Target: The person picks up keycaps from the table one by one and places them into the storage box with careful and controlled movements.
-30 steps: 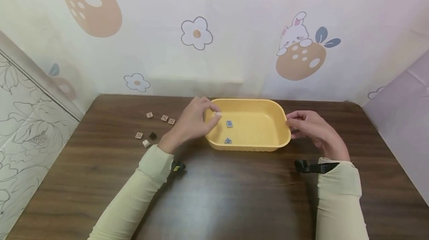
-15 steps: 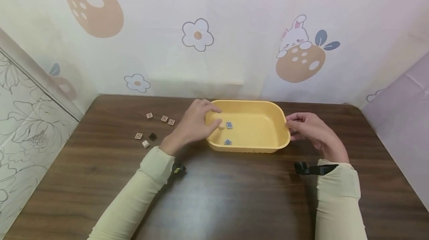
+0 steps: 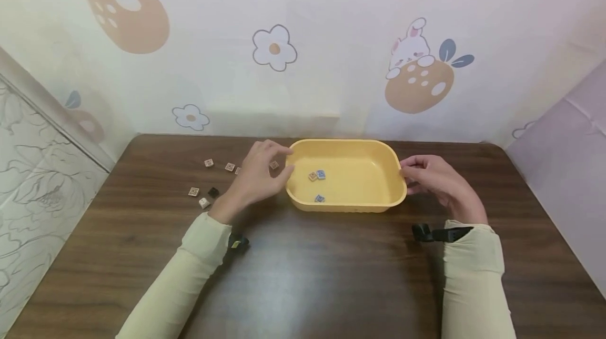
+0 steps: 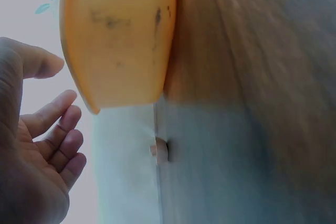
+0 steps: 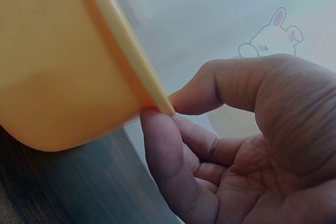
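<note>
While a beige tile (image 3: 312, 176) lies on the floor of the yellow tub (image 3: 350, 208), touching or just beside the far blue tile (image 3: 321, 174), I see the near blue tile (image 3: 320, 198) sitting apart from both, close to the front wall. At the tub's right end the person's right hand (image 3: 442, 183) pinches the rim between thumb and finger. Across from it, the left hand (image 3: 255, 176) has nothing in its grasp that I can see: thumb and forefinger stand well spread at the left rim, and I can't tell whether a fingertip brushes it. Further left on the brown table (image 3: 303, 265) lie more small pieces, among them a black tile (image 3: 213, 191) and a white tile (image 3: 204, 202); one light tile (image 3: 273, 165) shows through the gap between thumb and forefinger.

To do this well, I'd keep the right pinch light, just enough to stop the tub sliding, and have the left fingers clear the rim without knocking it. Pieces this small seem best taken by their edges and let go low, so they don't bounce.

Against the frame half a second ago, when a piece was below the left fingertips over the tub, that hand has drawn back leftward and the beige tile now rests by the far blue one. The right hand's hold looks unchanged.
</note>
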{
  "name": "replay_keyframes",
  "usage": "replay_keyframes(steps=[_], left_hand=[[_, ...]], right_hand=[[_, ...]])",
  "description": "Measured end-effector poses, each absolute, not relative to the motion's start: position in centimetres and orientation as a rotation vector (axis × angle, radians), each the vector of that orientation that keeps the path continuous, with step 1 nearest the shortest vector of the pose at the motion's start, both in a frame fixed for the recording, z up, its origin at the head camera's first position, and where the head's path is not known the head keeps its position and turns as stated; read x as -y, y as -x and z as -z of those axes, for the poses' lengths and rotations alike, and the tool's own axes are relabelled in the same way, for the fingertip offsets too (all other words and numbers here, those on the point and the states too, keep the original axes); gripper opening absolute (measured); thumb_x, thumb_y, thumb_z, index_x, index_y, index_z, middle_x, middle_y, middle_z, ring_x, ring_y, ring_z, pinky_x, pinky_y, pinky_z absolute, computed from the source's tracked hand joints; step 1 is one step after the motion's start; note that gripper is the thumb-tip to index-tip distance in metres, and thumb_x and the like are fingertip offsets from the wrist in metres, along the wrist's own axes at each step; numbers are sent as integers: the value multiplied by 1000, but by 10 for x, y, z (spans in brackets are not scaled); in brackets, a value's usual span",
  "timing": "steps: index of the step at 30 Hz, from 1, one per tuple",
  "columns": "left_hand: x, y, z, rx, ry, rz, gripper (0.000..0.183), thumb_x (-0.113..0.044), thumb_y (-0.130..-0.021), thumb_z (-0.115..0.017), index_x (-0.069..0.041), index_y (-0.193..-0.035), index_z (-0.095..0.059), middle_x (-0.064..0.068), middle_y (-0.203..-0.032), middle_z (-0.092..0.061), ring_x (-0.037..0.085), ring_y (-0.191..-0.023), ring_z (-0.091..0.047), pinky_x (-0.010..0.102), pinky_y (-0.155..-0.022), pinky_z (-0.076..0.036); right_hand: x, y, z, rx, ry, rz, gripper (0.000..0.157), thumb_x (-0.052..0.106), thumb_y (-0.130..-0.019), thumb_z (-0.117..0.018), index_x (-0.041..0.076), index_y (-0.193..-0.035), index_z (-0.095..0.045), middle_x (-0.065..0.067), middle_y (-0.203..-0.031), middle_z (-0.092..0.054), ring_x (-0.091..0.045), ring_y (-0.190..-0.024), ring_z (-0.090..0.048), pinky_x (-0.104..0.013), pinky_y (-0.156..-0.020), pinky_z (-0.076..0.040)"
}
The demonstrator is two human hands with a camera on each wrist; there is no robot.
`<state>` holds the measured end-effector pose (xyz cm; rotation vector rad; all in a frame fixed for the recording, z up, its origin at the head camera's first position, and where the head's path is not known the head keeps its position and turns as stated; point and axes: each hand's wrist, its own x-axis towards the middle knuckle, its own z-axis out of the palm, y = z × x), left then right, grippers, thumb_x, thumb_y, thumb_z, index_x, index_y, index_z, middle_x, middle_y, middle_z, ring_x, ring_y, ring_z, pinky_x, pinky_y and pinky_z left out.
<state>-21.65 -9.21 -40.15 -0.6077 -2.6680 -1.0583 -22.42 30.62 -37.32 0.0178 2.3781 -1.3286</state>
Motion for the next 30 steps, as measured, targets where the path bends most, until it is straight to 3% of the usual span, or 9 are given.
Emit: replay_keyframes(steps=[22, 30], left_hand=[[160, 194, 411, 2721, 393, 969, 36, -26, -93, -74, -8, -124, -74, 14, -128, -69, 35, -122, -55, 55, -103, -46], [176, 192, 413, 2745, 346, 951, 36, -24, -92, -75, -7, -124, -74, 14, -125, -68, 36, -121, -54, 52, -102, -45]], right_hand=[[-305, 223, 374, -2370, 10, 1338, 50, 20, -106, -58, -15, -141, -49, -4, -107, -69, -5, -86, -70, -30, -78, -65], [-304, 222, 374, -2377, 21, 1326, 50, 20, -107, -57, -15, -141, -49, -5, -108, -69, -5, -87, -70, -29, -77, -65]])
